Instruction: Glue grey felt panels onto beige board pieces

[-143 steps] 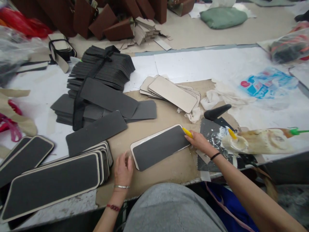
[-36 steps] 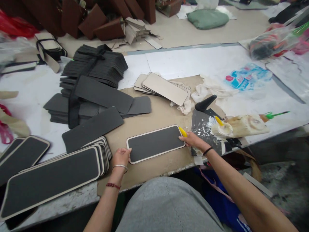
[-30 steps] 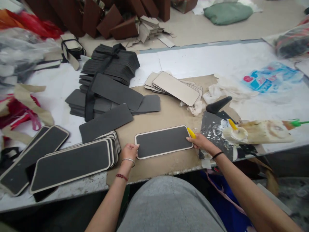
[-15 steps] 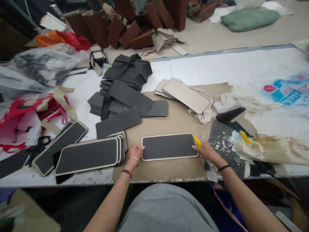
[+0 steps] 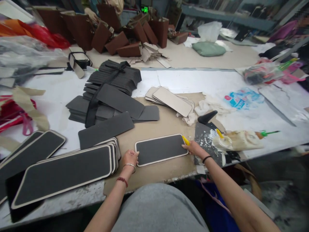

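Observation:
A dark grey rectangular panel with a pale border (image 5: pixel 160 149) lies in front of me on brown paper. My left hand (image 5: pixel 130 158) is closed, pinching its left edge between thumb and fingers. My right hand (image 5: pixel 193 148) is closed at the right end, thumb on the panel. A slim yellow tool (image 5: pixel 185 140) juts from the same hand over the panel's corner; its exact kind is unclear. Left of my left hand sits a stack of similar bordered panels (image 5: pixel 67 170). Behind the panel lies a fanned pile of beige panels (image 5: pixel 172 100).
Bundled dark grey strips (image 5: pixel 113 77) are piled at the back left. On the right are a glue-spattered board (image 5: pixel 205 141), a black-handled tool (image 5: pixel 207 117) and a glue bottle with a green nozzle (image 5: pixel 246 140). Brown box-like pieces (image 5: pixel 127 43) stand behind, near another person's hand (image 5: pixel 91 13).
The view has swung right, so the things on the table appear further left. Both my hands keep their hold on the panel, which looks slightly more tilted.

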Action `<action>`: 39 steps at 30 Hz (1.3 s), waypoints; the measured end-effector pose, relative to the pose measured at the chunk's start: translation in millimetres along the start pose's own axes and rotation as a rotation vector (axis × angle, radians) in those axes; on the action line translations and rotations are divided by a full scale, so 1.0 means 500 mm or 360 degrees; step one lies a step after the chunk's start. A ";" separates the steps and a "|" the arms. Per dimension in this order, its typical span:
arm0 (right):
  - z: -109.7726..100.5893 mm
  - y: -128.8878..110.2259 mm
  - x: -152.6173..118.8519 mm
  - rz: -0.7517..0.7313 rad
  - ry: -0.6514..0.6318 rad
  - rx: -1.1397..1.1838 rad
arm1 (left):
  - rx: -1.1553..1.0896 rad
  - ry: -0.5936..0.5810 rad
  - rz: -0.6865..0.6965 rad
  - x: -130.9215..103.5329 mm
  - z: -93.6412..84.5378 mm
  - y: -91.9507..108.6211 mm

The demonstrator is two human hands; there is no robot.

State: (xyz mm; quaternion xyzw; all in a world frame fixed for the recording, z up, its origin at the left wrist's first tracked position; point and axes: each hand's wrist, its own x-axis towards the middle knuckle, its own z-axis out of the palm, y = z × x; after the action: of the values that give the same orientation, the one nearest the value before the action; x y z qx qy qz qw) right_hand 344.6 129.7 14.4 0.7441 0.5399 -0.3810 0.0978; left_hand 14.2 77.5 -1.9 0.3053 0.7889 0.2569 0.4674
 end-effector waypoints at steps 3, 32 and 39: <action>-0.003 -0.015 -0.006 0.0056 0.0026 -0.0113 | 0.0004 -0.0005 -0.0001 0.004 0.000 -0.007; -0.091 -0.318 0.060 -0.0663 0.0237 -0.0676 | 0.0130 0.0174 0.0015 -0.029 -0.013 -0.005; -0.174 -0.447 0.148 -0.0563 0.0787 -0.0895 | 0.0081 0.0385 0.0086 -0.032 -0.040 -0.040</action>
State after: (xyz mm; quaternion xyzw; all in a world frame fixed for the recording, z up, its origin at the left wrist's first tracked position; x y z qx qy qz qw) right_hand 197.8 321.0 84.4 0.6534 0.7497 -0.0393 0.0977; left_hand -2.5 50.0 2.1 0.3049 0.8373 0.2842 0.3538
